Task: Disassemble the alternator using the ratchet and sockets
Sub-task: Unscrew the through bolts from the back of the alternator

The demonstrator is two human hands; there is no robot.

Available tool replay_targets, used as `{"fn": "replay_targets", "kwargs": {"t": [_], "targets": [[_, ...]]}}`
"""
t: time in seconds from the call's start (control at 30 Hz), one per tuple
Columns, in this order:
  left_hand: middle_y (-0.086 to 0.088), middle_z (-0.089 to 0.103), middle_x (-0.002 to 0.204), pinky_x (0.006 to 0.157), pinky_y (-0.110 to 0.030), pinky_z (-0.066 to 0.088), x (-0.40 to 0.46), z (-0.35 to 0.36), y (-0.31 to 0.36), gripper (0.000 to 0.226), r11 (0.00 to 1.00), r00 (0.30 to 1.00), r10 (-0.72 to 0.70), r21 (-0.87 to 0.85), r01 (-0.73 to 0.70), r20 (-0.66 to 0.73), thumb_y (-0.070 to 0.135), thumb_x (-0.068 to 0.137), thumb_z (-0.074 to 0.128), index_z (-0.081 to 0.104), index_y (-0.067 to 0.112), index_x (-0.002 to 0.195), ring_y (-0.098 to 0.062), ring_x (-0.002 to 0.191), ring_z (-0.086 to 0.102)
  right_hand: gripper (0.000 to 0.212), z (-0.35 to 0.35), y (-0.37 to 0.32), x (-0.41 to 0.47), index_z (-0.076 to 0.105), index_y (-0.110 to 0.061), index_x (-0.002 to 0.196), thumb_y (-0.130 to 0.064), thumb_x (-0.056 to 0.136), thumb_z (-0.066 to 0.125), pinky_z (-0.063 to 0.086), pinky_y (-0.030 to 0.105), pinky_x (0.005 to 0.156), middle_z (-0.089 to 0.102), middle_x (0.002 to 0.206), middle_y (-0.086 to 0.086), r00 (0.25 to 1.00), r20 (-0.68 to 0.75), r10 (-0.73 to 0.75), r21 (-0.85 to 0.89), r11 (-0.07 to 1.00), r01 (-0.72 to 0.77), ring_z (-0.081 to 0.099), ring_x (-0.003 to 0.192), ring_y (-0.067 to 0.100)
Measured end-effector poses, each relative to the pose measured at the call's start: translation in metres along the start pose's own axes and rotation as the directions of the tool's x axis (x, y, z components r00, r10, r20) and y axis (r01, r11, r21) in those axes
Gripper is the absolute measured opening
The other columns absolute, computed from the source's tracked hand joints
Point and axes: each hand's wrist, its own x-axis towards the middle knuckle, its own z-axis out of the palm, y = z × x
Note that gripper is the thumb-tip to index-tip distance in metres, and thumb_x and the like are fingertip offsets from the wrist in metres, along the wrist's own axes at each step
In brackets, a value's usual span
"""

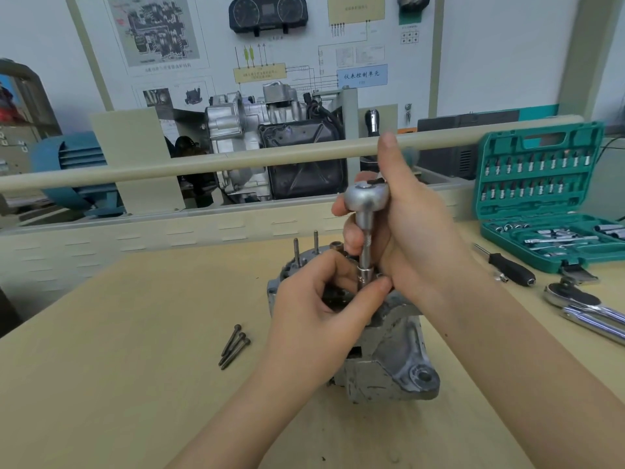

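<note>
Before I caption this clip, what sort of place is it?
Probably an automotive training workshop: a white wall board with wiring diagrams, a mounted silver cutaway gearbox, and an open teal socket-set case on the wooden workbench.

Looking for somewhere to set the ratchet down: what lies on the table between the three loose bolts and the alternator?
In the head view, only bare table separates the bolts from the alternator.

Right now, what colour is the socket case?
Teal green case, seen in the head view.

the blue label [362, 76] on the wall board [216, 76] reads "仪表控制单元".
</note>
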Motion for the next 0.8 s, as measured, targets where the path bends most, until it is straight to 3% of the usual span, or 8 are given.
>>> {"fn": "replay_targets", "kwargs": {"t": [0.13,0.27,0.4,0.5,0.57,0.7,0.8], "targets": [[0.006,0.057,0.058,0.053,-0.015,0.042,-0.002,0.000,0.000,0.018,1.000,1.000,-0.006,0.022,0.006,-0.024,0.028,0.072,0.067,0.055,0.020,0.061,-0.003,0.055,0.054,0.055,0.003,0.004,-0.005,0.061,-0.014,0.043,-0.054,0.080,0.051,0.042,0.020,0.038,0.064,0.053,0.009,0.983,-0.092,-0.156,-0.108,0.983,0.146,0.051,0.034,0.014],[0.013,0.055,0.055,0.051,-0.008,0.037,-0.001,-0.001,0.002,0.019,0.999,1.000,0.002,0.035,-0.001,-0.011,0.027,0.072,0.066,0.052,0.026,0.059,0.002,0.053,0.052,0.047,0.004,0.007,-0.010,0.059,-0.017,0.037,-0.055,0.064,0.053,0.047,0.022,0.040,0.066,0.054,0.008,0.956,-0.135,-0.262,-0.107,0.963,0.249,0.056,0.036,0.014],[0.016,0.053,0.052,0.051,-0.007,0.035,0.001,-0.004,0.003,0.014,1.000,1.000,-0.023,0.013,0.023,0.021,0.030,0.071,0.066,0.057,0.028,0.060,0.004,0.050,0.048,0.056,0.000,0.004,-0.008,0.063,-0.014,0.045,-0.053,0.082,0.046,0.047,0.020,0.042,0.068,0.059,0.003,0.989,-0.096,-0.109,-0.018,0.994,0.108,0.056,0.039,0.013],[0.013,0.057,0.056,0.055,-0.010,0.040,0.005,-0.012,0.004,0.008,0.999,0.987,-0.041,-0.026,0.046,0.153,0.028,0.076,0.061,0.069,0.026,0.073,0.002,0.056,0.052,0.054,-0.005,0.003,-0.003,0.062,-0.004,0.071,-0.045,0.095,0.035,0.046,0.019,0.041,0.069,0.062,0.001,0.999,-0.047,0.006,0.020,1.000,-0.005,0.058,0.042,0.011],[0.010,0.062,0.060,0.058,-0.012,0.043,0.009,-0.019,0.004,0.010,0.998,0.971,-0.058,-0.023,0.065,0.233,0.028,0.076,0.060,0.070,0.028,0.074,-0.001,0.060,0.056,0.053,-0.007,0.003,-0.002,0.060,-0.001,0.077,-0.042,0.096,0.032,0.047,0.019,0.042,0.070,0.064,0.000,0.999,-0.026,0.046,0.046,0.998,-0.045,0.060,0.044,0.011],[0.012,0.056,0.050,0.051,-0.011,0.038,0.013,-0.025,0.003,0.011,0.994,0.974,-0.084,-0.046,0.096,0.211,0.026,0.071,0.065,0.066,0.024,0.060,0.002,0.051,0.050,0.053,-0.007,0.002,-0.003,0.059,0.000,0.079,-0.041,0.097,0.031,0.048,0.020,0.044,0.070,0.064,0.000,0.997,0.012,0.081,0.093,0.992,-0.081,0.062,0.047,0.011],[0.014,0.054,0.046,0.049,-0.008,0.036,0.012,-0.023,0.002,0.020,0.994,0.981,-0.078,-0.064,0.090,0.176,0.025,0.072,0.073,0.063,0.026,0.055,0.004,0.047,0.048,0.044,0.000,0.005,-0.007,0.057,0.001,0.087,-0.038,0.096,0.038,0.049,0.021,0.045,0.070,0.065,0.001,1.000,-0.025,0.004,0.062,0.998,-0.003,0.062,0.048,0.013]]}}
